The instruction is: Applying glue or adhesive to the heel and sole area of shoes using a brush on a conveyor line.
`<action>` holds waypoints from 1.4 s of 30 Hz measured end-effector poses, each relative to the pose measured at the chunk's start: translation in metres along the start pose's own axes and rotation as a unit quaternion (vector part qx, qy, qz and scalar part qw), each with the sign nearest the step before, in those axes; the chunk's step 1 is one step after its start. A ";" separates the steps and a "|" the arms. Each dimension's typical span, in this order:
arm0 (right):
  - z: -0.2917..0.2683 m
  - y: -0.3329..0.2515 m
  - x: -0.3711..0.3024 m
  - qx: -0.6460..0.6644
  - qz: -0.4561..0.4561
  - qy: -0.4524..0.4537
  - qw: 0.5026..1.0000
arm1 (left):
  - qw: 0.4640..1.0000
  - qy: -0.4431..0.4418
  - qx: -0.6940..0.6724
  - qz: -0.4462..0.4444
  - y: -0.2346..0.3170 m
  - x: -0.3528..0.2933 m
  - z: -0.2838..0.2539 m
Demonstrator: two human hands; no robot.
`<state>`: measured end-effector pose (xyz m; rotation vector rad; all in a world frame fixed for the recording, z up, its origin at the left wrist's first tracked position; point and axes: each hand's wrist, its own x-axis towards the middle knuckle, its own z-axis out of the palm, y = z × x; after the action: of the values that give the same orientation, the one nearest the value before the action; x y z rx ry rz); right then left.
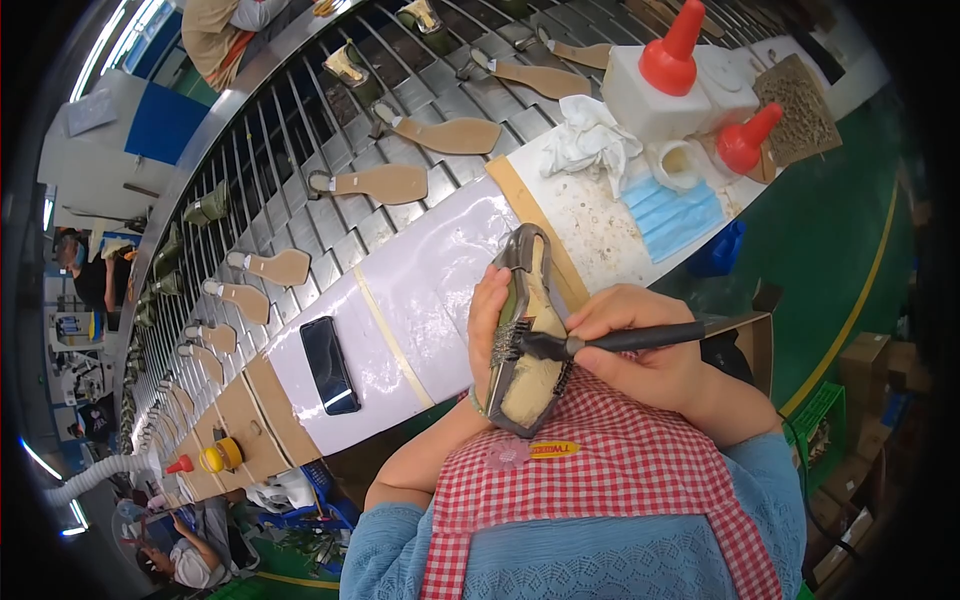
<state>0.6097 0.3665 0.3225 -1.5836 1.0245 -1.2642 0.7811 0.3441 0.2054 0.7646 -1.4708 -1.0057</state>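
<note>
My left hand (486, 325) is closed around the side of an upturned shoe on its last (532, 388). Its pale underside faces up, framed by a dark, olive-toned upper, and its narrow end points away from me. In my right hand (640, 352) is a black-handled brush (648, 337), gripped between thumb and fingers. The brush's bristles rest on the left edge of the underside, close to my left fingers. Both hands are in front of my red checked apron (590, 475).
A black phone (328, 365) lies on the pale work board (420, 270). Tan soles (440, 135) are spread over the metal roller conveyor (300, 130). White bottles with red nozzles (672, 50), a crumpled cloth (590, 140) and a blue mask (672, 215) sit at right. A yellow tape roll (222, 455) stands at left.
</note>
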 end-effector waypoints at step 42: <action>0.014 -0.010 0.025 0.440 0.174 0.129 0.871 | 0.882 -0.244 -0.264 -0.303 0.051 0.056 -0.090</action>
<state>0.6283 0.3473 0.3377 -0.5138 0.6706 -1.4097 0.8657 0.3007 0.2747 0.5914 -1.2696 -2.1038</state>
